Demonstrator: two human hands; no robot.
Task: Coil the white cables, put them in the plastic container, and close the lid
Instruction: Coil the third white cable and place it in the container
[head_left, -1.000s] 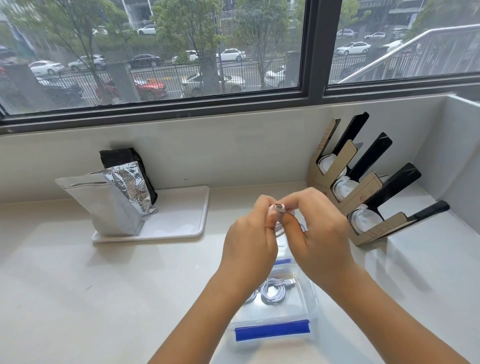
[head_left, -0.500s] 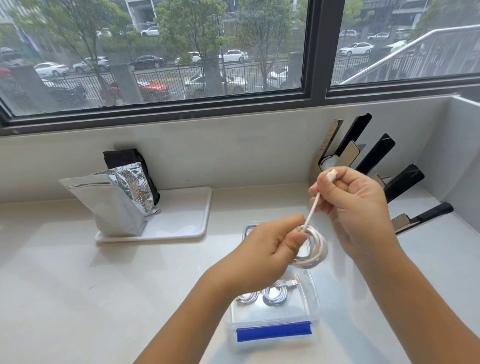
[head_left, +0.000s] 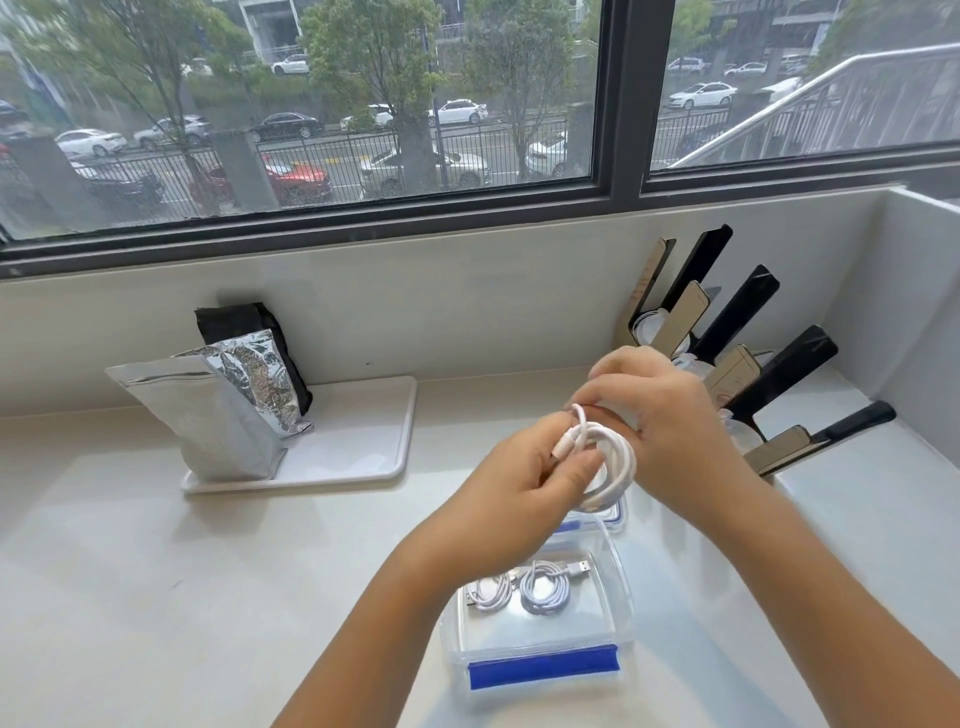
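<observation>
The left hand (head_left: 524, 483) is pinching a white cable coil (head_left: 608, 462) above the open plastic container (head_left: 540, 654); the right hand (head_left: 670, 415) is hiding the coil's far side, its own grip unreadable.

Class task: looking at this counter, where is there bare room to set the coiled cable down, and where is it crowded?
Free: the counter left of the container, in front of the tray; also the right strip below the rack. Crowded: the middle, where both hands hold the cable.
</observation>
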